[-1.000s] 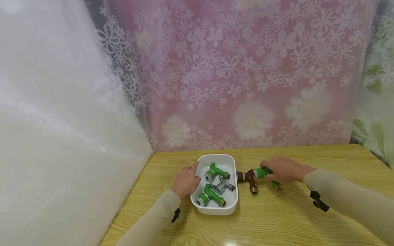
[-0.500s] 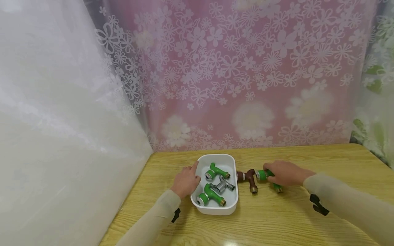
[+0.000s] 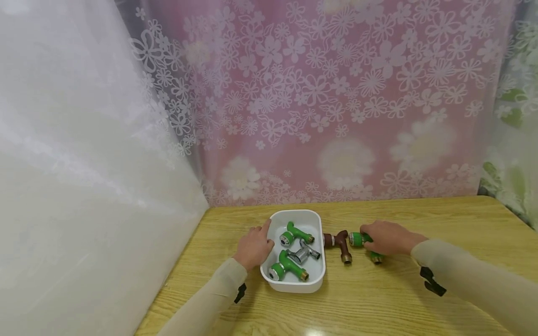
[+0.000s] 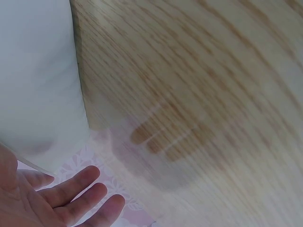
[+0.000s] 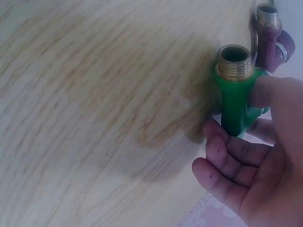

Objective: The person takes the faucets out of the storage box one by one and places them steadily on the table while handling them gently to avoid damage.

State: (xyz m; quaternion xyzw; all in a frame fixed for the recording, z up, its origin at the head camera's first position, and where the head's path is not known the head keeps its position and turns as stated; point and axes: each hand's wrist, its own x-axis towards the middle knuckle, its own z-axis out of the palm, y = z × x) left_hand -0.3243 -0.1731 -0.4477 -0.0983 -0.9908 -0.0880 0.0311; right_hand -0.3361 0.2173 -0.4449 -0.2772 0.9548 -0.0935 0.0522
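Note:
A white plastic tub (image 3: 296, 288) stands on the table, holding two green faucets (image 3: 290, 266) and a chrome faucet (image 3: 303, 255). My left hand (image 3: 254, 247) rests at the tub's left rim, thumb over the edge; its other fingers (image 4: 83, 198) extend loosely beside the wall in the left wrist view. To the right of the tub lies a brown faucet (image 3: 344, 247) with a brass threaded end, close against the wall. Just right of that, my right hand (image 3: 388, 237) grips a third green faucet (image 5: 232, 104) between thumb and fingers, its brass thread exposed. The palm side hides part of this faucet.
The wood-grain table (image 3: 454, 233) reaches back to a pink floral curtain (image 3: 336, 116). A white sheet (image 3: 84, 186) hangs along the left side. Another translucent sheet with green leaves (image 3: 514, 140) hangs at the right.
The green faucet in my right hand has shifted slightly right, away from the brown faucet, leaving a small gap. My left hand and the tub have stayed in place.

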